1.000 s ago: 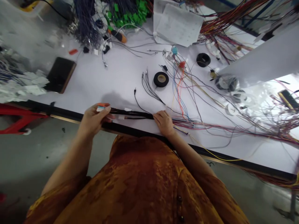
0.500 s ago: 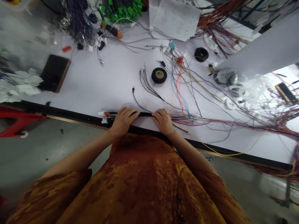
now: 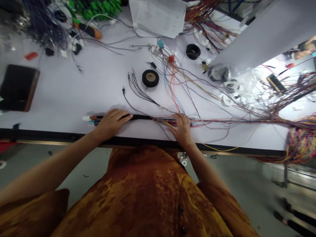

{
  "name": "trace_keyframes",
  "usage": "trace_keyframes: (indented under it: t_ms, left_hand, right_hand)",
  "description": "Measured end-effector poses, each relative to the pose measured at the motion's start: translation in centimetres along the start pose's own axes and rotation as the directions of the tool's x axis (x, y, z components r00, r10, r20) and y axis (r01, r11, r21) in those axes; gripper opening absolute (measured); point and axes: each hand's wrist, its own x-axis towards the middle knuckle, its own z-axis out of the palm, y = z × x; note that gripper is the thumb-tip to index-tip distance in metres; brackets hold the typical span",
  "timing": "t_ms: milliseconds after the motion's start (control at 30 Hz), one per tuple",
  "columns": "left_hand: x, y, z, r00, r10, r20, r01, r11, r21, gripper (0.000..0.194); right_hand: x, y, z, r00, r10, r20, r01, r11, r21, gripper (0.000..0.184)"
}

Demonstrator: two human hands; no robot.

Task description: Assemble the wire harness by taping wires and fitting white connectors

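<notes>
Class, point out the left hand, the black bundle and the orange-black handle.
Left hand point(image 3: 109, 125): head view, back of hand.
Black bundle point(image 3: 141, 117): head view, stretch beside the fingertips.
Orange-black handle point(image 3: 90, 31): head view, middle of grip.

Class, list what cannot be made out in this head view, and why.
All in the head view:
Black bundle: one stretch, covered by the left hand.
Wires: some, covered by the right hand.
White paper: its markings, too small and blurred.
Green connectors: the rest, cut off by the top edge.
</notes>
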Motion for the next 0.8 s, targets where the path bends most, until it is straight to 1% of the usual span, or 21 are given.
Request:
trace_keyframes:
  t_ms: [67,167,233,333,400,467,500,567,600,700,767,800]
  left_hand:
    - [0.2,1.2,0.1,0.999,-0.041,-0.025,0.042,0.998,0.042,0.041]
    - [1.8,4.1,0.5,0.994,-0.101,-0.048,0.102,0.995,0.013,0.039]
    - [3.4,5.9,1.0,0.993,-0.105,-0.046,0.104,0.994,-0.024,0.038]
    - [5.7,7.6,2.2,0.989,-0.134,-0.067,0.131,0.99,-0.049,0.032]
    - [6.6,7.9,3.0,0.979,-0.174,-0.108,0.17,0.984,-0.052,0.025]
    - [6.9,7.7,3.4,0.967,-0.202,-0.152,0.195,0.979,-0.059,0.022]
    - [6.9,7.6,3.5,0.963,-0.21,-0.169,0.202,0.977,-0.065,0.021]
    - [6.8,7.4,3.6,0.957,-0.223,-0.187,0.211,0.974,-0.085,0.021]
    - [6.7,7.4,3.6,0.955,-0.23,-0.19,0.213,0.972,-0.103,0.021]
    - [6.4,7.3,3.5,0.952,-0.251,-0.176,0.218,0.958,-0.187,0.019]
    - [6.2,7.3,3.5,0.95,-0.269,-0.162,0.226,0.944,-0.24,0.018]
    - [6.1,7.2,3.5,0.948,-0.278,-0.157,0.233,0.938,-0.256,0.018]
  right_hand:
    - [-1.5,1.7,-1.6,0.999,0.038,-0.019,-0.038,0.999,0.008,0.063]
    - [-2.5,3.0,-2.8,0.998,0.046,0.053,-0.046,0.999,0.002,0.077]
    - [-2.4,3.1,-2.8,0.995,0.057,0.082,-0.054,0.998,-0.034,0.075]
    - [-1.8,2.8,-2.7,0.99,0.132,0.052,-0.126,0.986,-0.109,0.058]
    - [-1.4,2.6,-2.9,0.985,0.163,0.053,-0.153,0.975,-0.164,0.039]
    - [-1.3,2.7,-3.3,0.982,0.152,0.11,-0.129,0.973,-0.191,0.021]
    - [-1.3,2.8,-3.6,0.979,0.14,0.146,-0.112,0.976,-0.184,0.016]
    - [-1.3,3.0,-4.2,0.971,0.112,0.21,-0.085,0.987,-0.133,0.013]
    - [-1.3,3.1,-4.4,0.971,0.102,0.218,-0.081,0.991,-0.104,0.014]
    - [-0.9,2.8,-5.0,0.985,0.078,0.155,-0.075,0.997,-0.024,0.021]
    - [-0.2,2.0,-4.7,0.991,0.065,0.118,-0.071,0.996,0.048,0.021]
    - [0.3,1.4,-4.4,0.991,0.046,0.127,-0.057,0.994,0.092,0.02]
